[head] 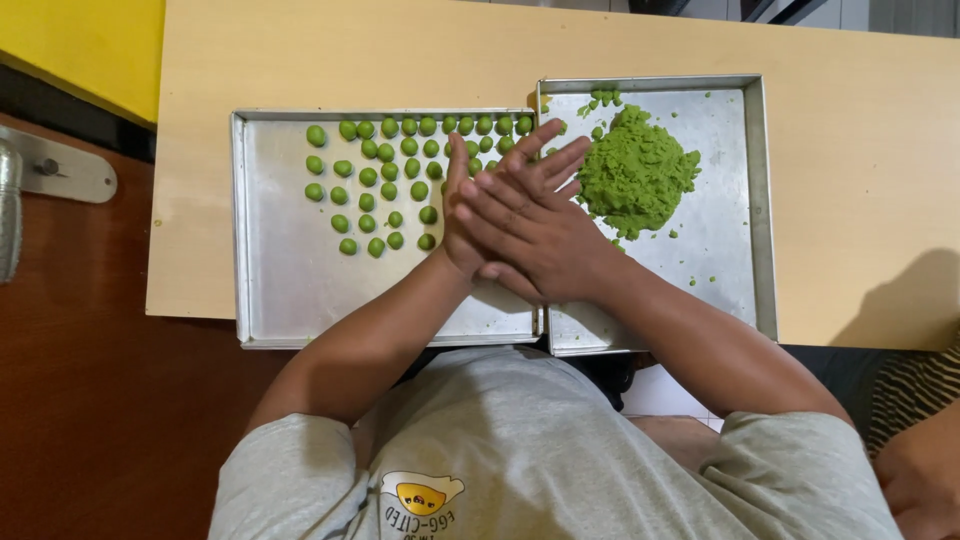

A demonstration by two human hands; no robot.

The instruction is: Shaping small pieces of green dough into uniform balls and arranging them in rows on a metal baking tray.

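Note:
My two hands are pressed flat together, palm on palm, above the seam between two metal trays. My right hand (530, 235) lies on top with its fingers pointing up-left. My left hand (548, 150) is underneath, fingers spread toward the upper right. Whatever lies between the palms is hidden. The left tray (238, 230) carries several rows of small green dough balls (380, 180) in its upper half. The right tray (725, 230) holds a mound of green dough (635, 170) just right of my fingertips, with crumbs scattered around it.
Both trays rest on a light wooden table (860, 150); their near edges overhang it toward my body. A brown wooden surface (80, 400) with a metal fitting (60, 172) lies to the left. Another person's hand (920, 480) shows at the lower right corner.

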